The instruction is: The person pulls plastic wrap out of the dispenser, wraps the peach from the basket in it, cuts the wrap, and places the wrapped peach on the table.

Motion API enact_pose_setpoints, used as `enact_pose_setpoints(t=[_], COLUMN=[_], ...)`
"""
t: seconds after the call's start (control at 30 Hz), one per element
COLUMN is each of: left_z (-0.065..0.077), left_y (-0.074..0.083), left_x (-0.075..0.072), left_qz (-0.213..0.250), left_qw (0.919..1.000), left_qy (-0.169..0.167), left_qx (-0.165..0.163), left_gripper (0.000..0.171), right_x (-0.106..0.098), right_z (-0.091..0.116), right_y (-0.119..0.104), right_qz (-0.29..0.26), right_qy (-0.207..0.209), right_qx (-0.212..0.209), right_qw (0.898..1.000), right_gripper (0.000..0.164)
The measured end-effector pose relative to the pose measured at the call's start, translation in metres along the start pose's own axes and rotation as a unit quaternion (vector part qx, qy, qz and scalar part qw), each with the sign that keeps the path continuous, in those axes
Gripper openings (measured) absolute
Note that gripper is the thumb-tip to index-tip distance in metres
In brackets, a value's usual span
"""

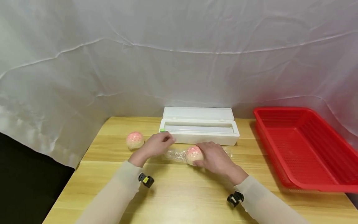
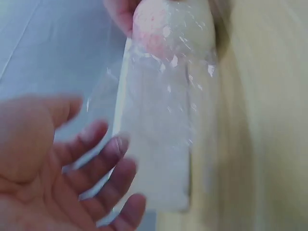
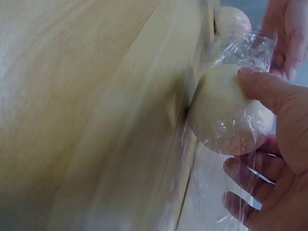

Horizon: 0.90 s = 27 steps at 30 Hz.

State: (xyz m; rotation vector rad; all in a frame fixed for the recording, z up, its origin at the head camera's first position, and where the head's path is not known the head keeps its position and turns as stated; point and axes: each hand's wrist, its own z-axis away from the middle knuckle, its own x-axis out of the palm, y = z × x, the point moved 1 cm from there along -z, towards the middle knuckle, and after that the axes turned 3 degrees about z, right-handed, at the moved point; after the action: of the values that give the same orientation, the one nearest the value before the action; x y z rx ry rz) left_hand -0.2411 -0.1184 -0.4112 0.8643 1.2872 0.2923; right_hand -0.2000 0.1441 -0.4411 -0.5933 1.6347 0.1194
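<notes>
My right hand [image 1: 214, 158] grips a round, peach-like ball [image 1: 194, 155], pink on one side and cream on the other, in front of the white box. In the right wrist view the thumb lies on the ball [image 3: 226, 113], and the other fingers are behind the clear plastic film [image 3: 236, 53]. This film [image 2: 163, 96] covers the ball and stretches out crumpled on both sides. Beside the film's left end is my left hand [image 1: 158, 144]; its fingers [image 2: 103, 166] are loosely bent with nothing visible between them. A second pink-and-cream ball [image 1: 135, 140] sits farther left.
Behind the hands stands a long white film dispenser box [image 1: 207, 138] with its lid [image 1: 198, 113] raised and a roll inside. A red plastic basket [image 1: 279, 161] occupies the right side of the wooden table [image 1: 173, 193]. Pale cloth [image 1: 179, 71] hangs along the back.
</notes>
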Motion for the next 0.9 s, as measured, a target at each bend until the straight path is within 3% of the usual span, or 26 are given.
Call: enact_pose_setpoints(t=[0.1,0.2,0.33,0.47,0.53,0.67,0.73,0.9], left_z=[0.015,0.026,0.031,0.028,0.026,0.022,0.021,0.021], left_y=[-0.013,-0.02,-0.017,-0.012,-0.012,-0.017,-0.019,-0.024], left_x=[-0.003,0.004,0.016,0.023,0.022,0.017,0.016,0.019], left_qz=[0.039,0.076,0.1,0.109,0.133,0.193,0.213,0.222], left_qw=[0.9957,0.9895,0.9882,0.9887,0.9831,0.9636,0.9567,0.957], left_qy=[0.056,0.078,0.077,0.076,0.098,0.149,0.153,0.137], left_qx=[-0.062,-0.095,-0.087,-0.07,-0.078,-0.11,-0.126,-0.128], left_gripper=[0.031,0.036,0.04,0.032,0.029,0.03,0.032,0.033], right_x=[0.0,-0.001,-0.002,-0.003,-0.003,-0.004,-0.003,-0.004], right_z=[0.0,-0.001,-0.001,-0.002,-0.002,-0.001,-0.001,-0.002], right_y=[0.001,0.002,0.001,0.0,0.0,0.0,0.001,0.002], right_qz=[-0.004,-0.009,-0.006,0.0,0.002,0.009,0.008,-0.002], right_qy=[-0.006,-0.011,-0.012,-0.014,-0.015,-0.015,-0.015,-0.017], right_qx=[0.01,0.018,0.014,0.01,0.009,0.006,0.007,0.009], right_qw=[1.0,1.0,1.0,1.0,1.0,1.0,1.0,1.0], right_gripper=[0.072,0.071,0.071,0.073,0.074,0.074,0.075,0.074])
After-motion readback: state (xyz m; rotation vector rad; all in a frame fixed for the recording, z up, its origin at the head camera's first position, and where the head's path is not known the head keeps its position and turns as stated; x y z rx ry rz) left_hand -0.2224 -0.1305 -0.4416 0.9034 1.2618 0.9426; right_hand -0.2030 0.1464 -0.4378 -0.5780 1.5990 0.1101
